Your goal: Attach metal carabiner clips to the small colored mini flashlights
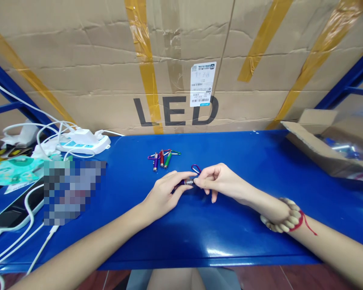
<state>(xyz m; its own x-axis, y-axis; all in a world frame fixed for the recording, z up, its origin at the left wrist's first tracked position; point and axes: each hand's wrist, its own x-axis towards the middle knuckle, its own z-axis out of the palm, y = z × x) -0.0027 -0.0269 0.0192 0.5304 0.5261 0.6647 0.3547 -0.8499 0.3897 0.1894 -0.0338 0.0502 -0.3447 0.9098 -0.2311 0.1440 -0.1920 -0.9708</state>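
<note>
My left hand (169,190) pinches a small dark metal flashlight (187,182) between thumb and fingers, just above the blue table. My right hand (213,180) has its thumb and index finger closed on the flashlight's right end. A dark red and blue carabiner clip (196,169) shows behind the fingertips. Farther back and to the left, three similar small flashlights lie side by side: a purple one (155,162), a red one (161,159) and a green one (168,160), with their clips pointing away from me.
The blue table (224,241) meets a large cardboard box (103,80) at the back. A white power strip (99,146), cables, a phone-like device (15,209) and a blurred item crowd the left side. An open carton (308,149) stands at the right.
</note>
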